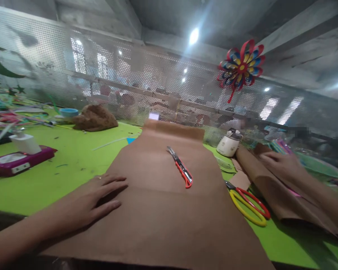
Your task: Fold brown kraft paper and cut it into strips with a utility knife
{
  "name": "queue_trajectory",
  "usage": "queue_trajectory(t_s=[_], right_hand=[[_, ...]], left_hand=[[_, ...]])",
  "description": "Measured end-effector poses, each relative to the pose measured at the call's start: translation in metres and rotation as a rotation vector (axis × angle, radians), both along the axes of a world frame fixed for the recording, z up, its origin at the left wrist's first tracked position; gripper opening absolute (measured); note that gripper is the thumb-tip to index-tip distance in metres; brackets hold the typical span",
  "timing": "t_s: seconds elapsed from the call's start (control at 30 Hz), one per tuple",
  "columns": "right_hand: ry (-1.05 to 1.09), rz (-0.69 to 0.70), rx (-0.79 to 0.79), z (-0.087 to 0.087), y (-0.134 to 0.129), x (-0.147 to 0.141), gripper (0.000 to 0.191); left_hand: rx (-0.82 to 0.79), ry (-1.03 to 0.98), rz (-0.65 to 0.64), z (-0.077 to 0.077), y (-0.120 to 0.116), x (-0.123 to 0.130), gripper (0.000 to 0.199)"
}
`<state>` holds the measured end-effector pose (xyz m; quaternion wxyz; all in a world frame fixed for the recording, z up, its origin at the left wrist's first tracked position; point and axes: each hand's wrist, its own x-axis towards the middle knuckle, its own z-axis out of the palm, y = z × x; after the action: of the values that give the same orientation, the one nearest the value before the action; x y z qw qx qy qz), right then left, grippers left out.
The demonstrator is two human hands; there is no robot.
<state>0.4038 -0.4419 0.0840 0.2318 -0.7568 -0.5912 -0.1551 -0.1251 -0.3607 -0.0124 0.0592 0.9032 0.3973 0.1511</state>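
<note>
A large sheet of brown kraft paper [157,217] lies across the table, its far end folded up. My left hand [101,195] rests flat on the sheet's left side, fingers stretched out. A utility knife [183,170] with a red-orange handle lies on the paper, blade end pointing away. At the right, my right hand [283,163] is closed on the upper part of a second, curled piece of brown kraft paper [259,182]; its fingertips are partly hidden. Scissors [249,206] with one red and one yellow handle lie between the two papers.
The green table [70,150] holds a purple power strip [22,163] with a white plug at left. Toward the back are a crumpled brown bundle [95,118], a blue bowl [69,112] and a white bottle [229,142]. A perforated metal screen [163,75] stands behind.
</note>
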Motion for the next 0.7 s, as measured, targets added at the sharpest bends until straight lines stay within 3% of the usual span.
queue_trajectory(t_s=[0.17,0.27,0.33,0.43,0.53,0.7], right_hand=[[0.025,0.332,-0.229,-0.044,0.067,-0.111,0.027],[0.021,0.371,-0.303,-0.068,0.090,-0.170,0.034],[0.007,0.354,-0.315,-0.080,0.096,-0.192,0.033],[-0.010,0.307,-0.311,-0.091,0.100,-0.203,0.028],[-0.017,0.275,-0.310,-0.092,0.102,-0.193,0.028],[-0.068,0.135,-0.183,-0.078,0.079,-0.130,0.031]], left_hand=[[0.016,0.017,-0.116,0.002,-0.002,0.002,0.042],[0.011,0.044,-0.158,0.006,-0.004,0.000,0.044],[0.002,0.080,-0.191,0.012,-0.009,0.000,0.049],[-0.023,0.178,-0.240,0.022,-0.023,0.000,0.063],[-0.024,0.262,-0.279,0.029,-0.039,0.000,0.081],[0.021,0.321,-0.295,0.025,-0.050,-0.002,0.080]])
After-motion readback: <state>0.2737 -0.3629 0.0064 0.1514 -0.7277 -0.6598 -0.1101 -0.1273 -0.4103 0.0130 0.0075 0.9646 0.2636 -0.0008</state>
